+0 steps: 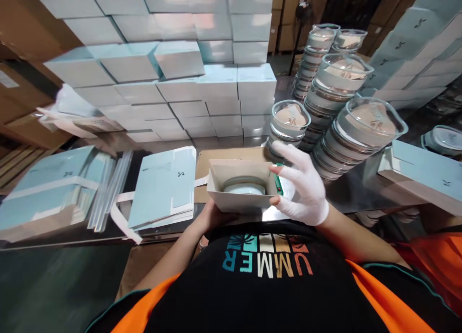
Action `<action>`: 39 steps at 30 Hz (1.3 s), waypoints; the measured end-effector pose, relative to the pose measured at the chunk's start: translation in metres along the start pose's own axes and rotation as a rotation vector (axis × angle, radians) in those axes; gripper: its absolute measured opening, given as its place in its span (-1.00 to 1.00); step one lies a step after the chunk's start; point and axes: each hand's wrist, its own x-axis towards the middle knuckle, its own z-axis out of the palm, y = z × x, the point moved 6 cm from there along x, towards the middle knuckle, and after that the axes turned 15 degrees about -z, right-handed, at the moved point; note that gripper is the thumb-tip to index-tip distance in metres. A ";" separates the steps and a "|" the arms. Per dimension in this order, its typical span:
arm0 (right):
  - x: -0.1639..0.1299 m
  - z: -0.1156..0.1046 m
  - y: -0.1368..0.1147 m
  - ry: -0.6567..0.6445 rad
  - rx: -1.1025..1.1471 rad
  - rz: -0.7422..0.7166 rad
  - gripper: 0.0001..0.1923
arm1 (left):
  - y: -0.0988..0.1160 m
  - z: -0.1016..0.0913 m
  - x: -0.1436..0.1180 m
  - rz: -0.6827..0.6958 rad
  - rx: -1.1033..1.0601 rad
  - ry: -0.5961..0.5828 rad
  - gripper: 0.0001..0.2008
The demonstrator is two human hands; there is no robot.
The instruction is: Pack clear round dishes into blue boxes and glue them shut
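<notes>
White cardboard forms the small open box [241, 188] held close to the person's chest, above the edge of the dark table [72, 236]. Inside it sits a pale round bowl [244, 187], only its upper rim showing over the box wall. The left hand [212, 216], bare, cups the box from underneath, its fingers closed against the bottom. The right hand [302, 185], in a white glove, rests at the box's right wall with thumb low at the corner and fingers spread and lifted, not clamped; something green [279, 184] shows just behind them, too hidden to tell what. Left of the box lies a pile of flattened light-blue cartons [164, 186], and further left another such pile [46, 188]. Behind, closed light-blue boxes [202, 78] are stacked in a wall. To the right lean tilted stacks of glass bowls with clear lids [355, 131], touching one another.
</notes>
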 end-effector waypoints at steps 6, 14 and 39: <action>-0.055 0.027 0.005 0.073 0.120 0.172 -0.40 | 0.024 -0.020 -0.012 0.316 0.065 0.189 -0.11; -0.055 0.072 0.016 0.159 0.383 0.408 -0.61 | 0.085 0.012 -0.046 0.812 0.191 0.310 -0.59; -0.139 0.076 0.109 -0.477 0.050 1.204 -0.17 | 0.096 -0.025 -0.028 0.627 0.291 0.677 -0.32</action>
